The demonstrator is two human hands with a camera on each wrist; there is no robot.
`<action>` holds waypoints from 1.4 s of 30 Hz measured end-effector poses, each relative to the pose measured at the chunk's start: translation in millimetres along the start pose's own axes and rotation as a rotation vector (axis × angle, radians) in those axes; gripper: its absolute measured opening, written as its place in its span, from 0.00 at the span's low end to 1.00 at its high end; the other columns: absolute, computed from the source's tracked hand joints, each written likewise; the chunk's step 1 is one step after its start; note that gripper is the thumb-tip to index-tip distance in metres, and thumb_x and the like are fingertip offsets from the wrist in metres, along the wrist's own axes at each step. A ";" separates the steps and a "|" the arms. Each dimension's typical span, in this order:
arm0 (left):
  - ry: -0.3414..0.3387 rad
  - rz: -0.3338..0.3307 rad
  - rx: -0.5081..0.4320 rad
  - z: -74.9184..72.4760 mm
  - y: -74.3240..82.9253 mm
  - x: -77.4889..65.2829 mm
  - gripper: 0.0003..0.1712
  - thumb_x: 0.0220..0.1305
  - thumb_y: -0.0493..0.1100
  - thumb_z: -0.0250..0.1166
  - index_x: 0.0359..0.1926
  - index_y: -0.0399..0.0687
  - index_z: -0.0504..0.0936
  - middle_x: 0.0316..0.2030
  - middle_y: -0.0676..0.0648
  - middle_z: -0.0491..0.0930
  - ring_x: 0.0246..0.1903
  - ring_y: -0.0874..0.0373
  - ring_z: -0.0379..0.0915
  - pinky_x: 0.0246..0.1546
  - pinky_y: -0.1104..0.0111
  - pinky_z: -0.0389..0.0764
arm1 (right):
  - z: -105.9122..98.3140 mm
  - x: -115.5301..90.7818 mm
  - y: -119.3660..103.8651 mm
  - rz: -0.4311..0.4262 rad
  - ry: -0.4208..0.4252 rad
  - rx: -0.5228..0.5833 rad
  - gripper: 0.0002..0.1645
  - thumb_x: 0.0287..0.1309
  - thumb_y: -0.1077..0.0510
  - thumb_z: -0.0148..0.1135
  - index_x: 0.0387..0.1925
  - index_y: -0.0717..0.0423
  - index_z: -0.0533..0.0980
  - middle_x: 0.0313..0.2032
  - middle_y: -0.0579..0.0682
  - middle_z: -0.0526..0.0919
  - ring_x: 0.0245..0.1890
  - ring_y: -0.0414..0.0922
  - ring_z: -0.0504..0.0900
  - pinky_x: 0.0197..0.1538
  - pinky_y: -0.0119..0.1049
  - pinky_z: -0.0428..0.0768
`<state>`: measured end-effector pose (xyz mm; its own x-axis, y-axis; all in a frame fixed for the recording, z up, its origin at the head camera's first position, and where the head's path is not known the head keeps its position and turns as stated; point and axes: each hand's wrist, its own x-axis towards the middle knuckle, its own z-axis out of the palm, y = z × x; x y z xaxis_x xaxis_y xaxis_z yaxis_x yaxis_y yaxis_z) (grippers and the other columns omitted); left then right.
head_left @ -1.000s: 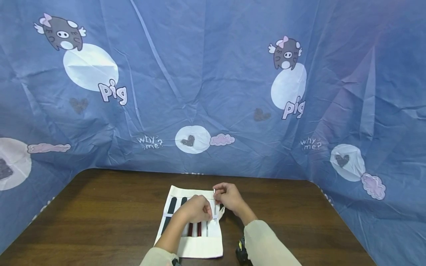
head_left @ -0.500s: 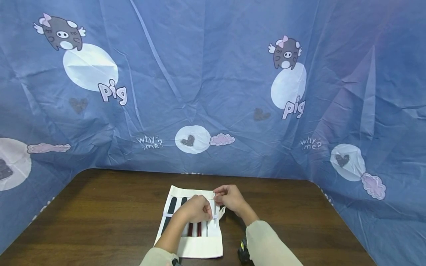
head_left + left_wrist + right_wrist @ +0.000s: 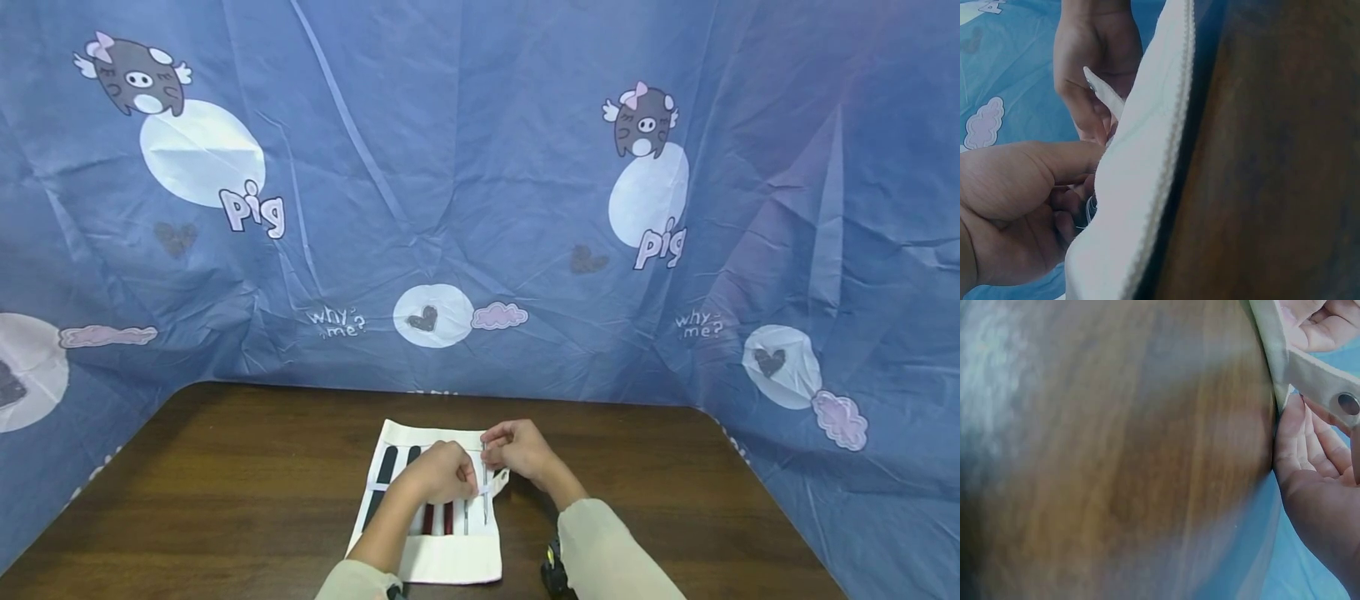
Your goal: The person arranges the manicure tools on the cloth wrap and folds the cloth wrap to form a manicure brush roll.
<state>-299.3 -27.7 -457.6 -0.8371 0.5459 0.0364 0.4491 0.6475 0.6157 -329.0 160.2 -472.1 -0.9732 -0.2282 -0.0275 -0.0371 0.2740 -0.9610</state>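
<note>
An off-white cloth tool case [image 3: 450, 560] lies spread on the table. My right hand [image 3: 517, 446] pinches the upper end of a thin metal tool [image 3: 486, 508] at the case's right side. The tool lies along the case and crosses its white elastic band [image 3: 484, 490]. With thumb and fingers my left hand [image 3: 447, 469] pinches the band just left of that tool, covering the middle of the case. A second slim metal tool [image 3: 466, 518] and dark red handles [image 3: 448, 518] show below it. In the left wrist view the case's raised edge hides my left fingertips.
Black tools [image 3: 387, 467] sit under the band on the case's left. A cloth strap with a metal snap [image 3: 1348, 404] sticks out from its right edge. The brown wooden table [image 3: 247, 483] ends at a blue printed curtain [image 3: 540, 208] behind.
My right hand has moved slightly toward me, sliding the thin metal tool further down through the elastic band. My left hand has stayed in place.
</note>
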 end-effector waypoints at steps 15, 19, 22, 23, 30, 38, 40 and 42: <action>0.002 0.005 0.006 0.2 0.9 -0.9 0.10 0.56 0.36 0.76 0.22 0.50 0.85 0.18 0.57 0.77 0.22 0.64 0.69 0.28 0.68 0.72 | -7.4 -6.5 -4.8 0.055 -0.084 -0.066 0.13 0.53 0.73 0.68 0.42 0.72 0.81 0.30 0.54 0.86 0.29 0.41 0.84 0.35 0.33 0.82; 0.001 0.001 0.006 -0.5 1.4 -0.9 0.10 0.56 0.37 0.76 0.22 0.50 0.85 0.18 0.57 0.77 0.22 0.64 0.69 0.28 0.67 0.72 | -8.4 -6.4 -4.4 0.043 -0.090 -0.108 0.12 0.52 0.71 0.69 0.41 0.70 0.83 0.29 0.51 0.86 0.29 0.39 0.83 0.32 0.31 0.79; 0.001 -0.002 0.007 -1.0 1.4 -1.1 0.10 0.56 0.37 0.76 0.22 0.50 0.85 0.18 0.57 0.77 0.22 0.64 0.69 0.28 0.68 0.72 | -9.3 -6.5 -4.2 0.037 -0.098 -0.109 0.11 0.52 0.71 0.69 0.40 0.71 0.83 0.27 0.48 0.85 0.28 0.39 0.81 0.31 0.30 0.77; 0.001 -0.003 0.009 -1.1 1.4 -1.2 0.10 0.56 0.37 0.76 0.22 0.50 0.85 0.18 0.57 0.77 0.22 0.64 0.69 0.28 0.68 0.72 | -9.7 -6.8 -4.2 0.033 -0.103 -0.111 0.11 0.53 0.71 0.69 0.40 0.71 0.83 0.27 0.48 0.85 0.28 0.39 0.81 0.31 0.31 0.77; 0.014 0.006 0.013 -1.6 1.3 -1.4 0.10 0.56 0.36 0.76 0.22 0.50 0.84 0.18 0.57 0.76 0.22 0.64 0.69 0.27 0.68 0.72 | -11.7 -8.6 -6.6 0.046 -0.150 -0.101 0.08 0.55 0.73 0.66 0.38 0.73 0.83 0.31 0.56 0.87 0.29 0.40 0.81 0.32 0.32 0.80; 0.013 0.010 0.012 -1.5 1.9 -1.6 0.10 0.56 0.36 0.76 0.22 0.49 0.84 0.18 0.57 0.77 0.22 0.64 0.69 0.27 0.68 0.72 | -12.7 -10.7 -11.0 0.062 -0.191 -0.188 0.05 0.55 0.72 0.67 0.35 0.70 0.84 0.27 0.50 0.85 0.27 0.40 0.80 0.30 0.33 0.79; 0.017 0.015 0.014 -1.3 1.8 -1.6 0.10 0.55 0.35 0.76 0.22 0.49 0.84 0.18 0.57 0.77 0.22 0.64 0.69 0.27 0.68 0.72 | -12.7 -10.7 -11.6 0.065 -0.198 -0.198 0.05 0.54 0.71 0.67 0.34 0.70 0.84 0.27 0.50 0.85 0.26 0.40 0.80 0.30 0.33 0.79; 0.019 0.018 0.016 -1.0 2.0 -1.8 0.10 0.55 0.35 0.76 0.22 0.49 0.84 0.18 0.57 0.77 0.22 0.64 0.69 0.27 0.68 0.72 | -13.0 -10.8 -11.7 0.063 -0.203 -0.203 0.05 0.55 0.71 0.67 0.34 0.70 0.84 0.27 0.49 0.85 0.27 0.40 0.80 0.30 0.33 0.80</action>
<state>-297.2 -28.0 -455.7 -0.8345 0.5476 0.0622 0.4689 0.6461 0.6023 -321.0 171.7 -456.9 -0.9105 -0.3817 -0.1590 -0.0429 0.4697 -0.8818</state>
